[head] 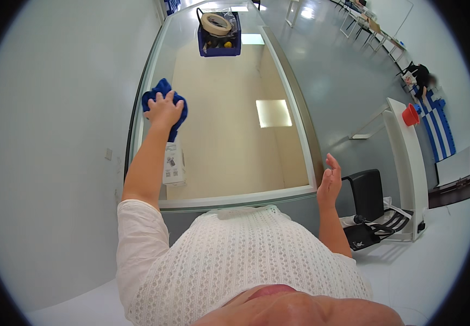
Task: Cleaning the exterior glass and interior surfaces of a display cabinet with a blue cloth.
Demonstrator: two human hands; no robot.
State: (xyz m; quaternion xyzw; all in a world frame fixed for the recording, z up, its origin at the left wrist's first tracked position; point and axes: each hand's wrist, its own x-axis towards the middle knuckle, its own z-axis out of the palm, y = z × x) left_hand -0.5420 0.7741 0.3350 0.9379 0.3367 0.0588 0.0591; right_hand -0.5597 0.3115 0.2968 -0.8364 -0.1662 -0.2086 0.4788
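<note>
My left hand [164, 111] lies with spread fingers on a crumpled blue cloth [179, 127], pressing it against the glass top [218, 89] of a display case near its left edge. The palm covers the middle of the cloth. My right hand [330, 185] is raised beside the near right corner of the case, holding nothing, with its fingers extended. A white printed cardboard box [173, 167] shows at the near left of the case. Whether it sits under the glass or on it, I cannot tell.
A dark blue bin [219, 52] stands at the case's far end, holding a roll of masking tape [216, 24] and small items. A wall [67, 102] runs close along the left. At right are a black chair [365, 191], a white table [404, 163] and a red cup [410, 115]. A person [421, 77] is farther off.
</note>
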